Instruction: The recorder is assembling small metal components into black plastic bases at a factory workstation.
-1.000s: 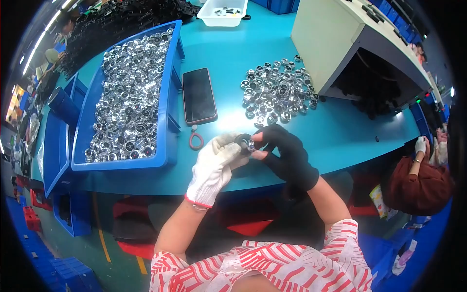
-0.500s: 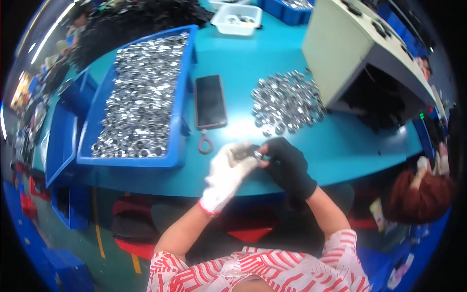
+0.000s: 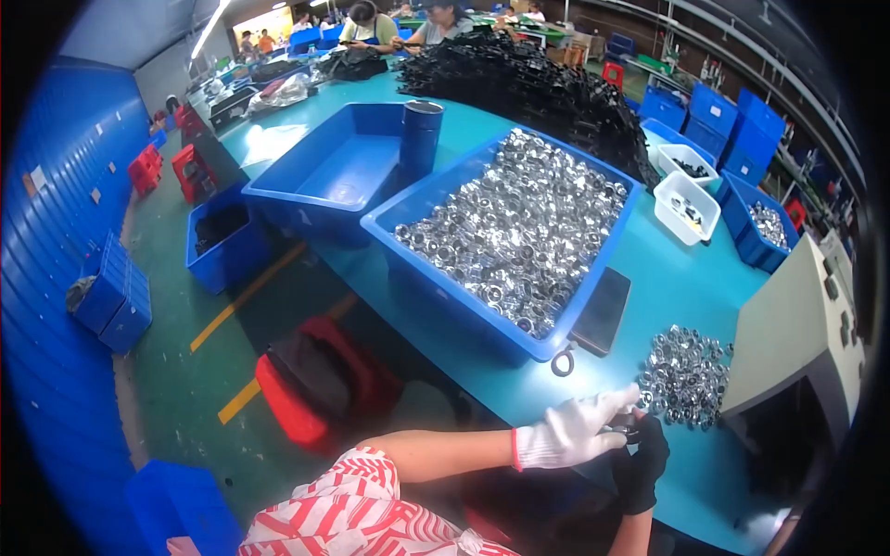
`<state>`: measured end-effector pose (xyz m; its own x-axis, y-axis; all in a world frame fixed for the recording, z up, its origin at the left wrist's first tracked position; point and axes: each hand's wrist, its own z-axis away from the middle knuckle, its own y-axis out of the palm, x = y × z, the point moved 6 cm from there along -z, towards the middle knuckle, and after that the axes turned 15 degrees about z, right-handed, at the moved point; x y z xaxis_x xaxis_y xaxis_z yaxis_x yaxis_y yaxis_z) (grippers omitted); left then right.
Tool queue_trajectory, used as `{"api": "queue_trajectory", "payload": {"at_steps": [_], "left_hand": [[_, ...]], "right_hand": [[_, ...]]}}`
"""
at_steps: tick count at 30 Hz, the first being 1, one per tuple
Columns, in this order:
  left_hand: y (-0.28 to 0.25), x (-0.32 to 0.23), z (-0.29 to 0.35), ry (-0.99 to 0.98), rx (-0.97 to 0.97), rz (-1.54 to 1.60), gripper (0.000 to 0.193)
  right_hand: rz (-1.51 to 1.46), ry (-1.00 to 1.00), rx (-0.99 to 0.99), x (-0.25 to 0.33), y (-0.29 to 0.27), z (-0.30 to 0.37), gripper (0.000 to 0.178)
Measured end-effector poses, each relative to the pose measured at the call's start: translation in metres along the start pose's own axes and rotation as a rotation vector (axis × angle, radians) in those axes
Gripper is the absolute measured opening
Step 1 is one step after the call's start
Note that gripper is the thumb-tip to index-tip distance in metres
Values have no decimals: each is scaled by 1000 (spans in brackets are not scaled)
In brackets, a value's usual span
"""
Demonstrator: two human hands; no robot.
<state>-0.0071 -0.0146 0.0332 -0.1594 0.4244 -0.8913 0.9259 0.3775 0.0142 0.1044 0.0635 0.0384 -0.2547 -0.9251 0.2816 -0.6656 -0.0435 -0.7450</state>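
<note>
My left hand (image 3: 570,434), in a white knit glove with a red cuff edge, meets my right hand (image 3: 642,468), in a black glove, over the table's near edge. Pinched between their fingers is a small shiny round piece (image 3: 625,424), partly covered by the gloves, its exact kind unclear. Just beyond the hands lies a loose pile of shiny silver ring-like pieces (image 3: 684,375). Many similar pieces fill a large blue bin (image 3: 436,301) to the left. A dark phone (image 3: 604,310) lies against the bin's right side, with its ring loop (image 3: 563,362) toward me.
A pale boxy machine (image 3: 783,320) stands right of the pile. White tubs (image 3: 669,224) and another blue bin sit farther back. Left of the full bin are a second blue bin (image 3: 306,218) and a blue cylinder (image 3: 422,139). Black parts (image 3: 528,83) are heaped behind; people sit beyond.
My view has swung to the left, so the bins and the room beyond show more and my hands appear lower right. Both hands stay together on the small shiny piece.
</note>
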Motion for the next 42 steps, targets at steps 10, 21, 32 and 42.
{"api": "queue_trajectory", "payload": {"at_steps": [10, 21, 32, 42], "left_hand": [[8, 9, -4, -65, 143, -289, 28], [2, 13, 0, -247, 43, 7, 30], [-5, 11, -14, -148, -22, -39, 29], [21, 28, -11, -417, -110, 623, 30]], "right_hand": [[231, -23, 19, -4, 3, 2, 21], [110, 28, 27, 1, 2, 4, 26], [-94, 109, 16, -17, 9, -4, 32], [-184, 205, 113, -14, -12, -2, 48]]}}
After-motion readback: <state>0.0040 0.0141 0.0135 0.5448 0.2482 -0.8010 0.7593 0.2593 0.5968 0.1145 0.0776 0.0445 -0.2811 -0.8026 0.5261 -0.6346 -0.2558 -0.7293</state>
